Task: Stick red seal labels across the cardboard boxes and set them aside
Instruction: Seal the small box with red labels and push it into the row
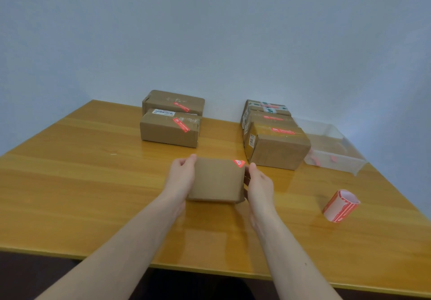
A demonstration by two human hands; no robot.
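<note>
A small cardboard box [217, 179] is held above the middle of the wooden table [93, 171], tilted with a plain face toward me. My left hand [180, 178] grips its left side and my right hand [260, 186] grips its right side. A red seal label [239, 163] shows at the box's far right corner. A roll of red seal labels [341, 205] lies on the table to the right.
Two sealed boxes [171, 130] sit at the back centre, one behind the other. A row of three sealed boxes [276, 145] stands at the back right. A clear plastic tray [335, 152] with red scraps lies beside them. A wall rises behind the table.
</note>
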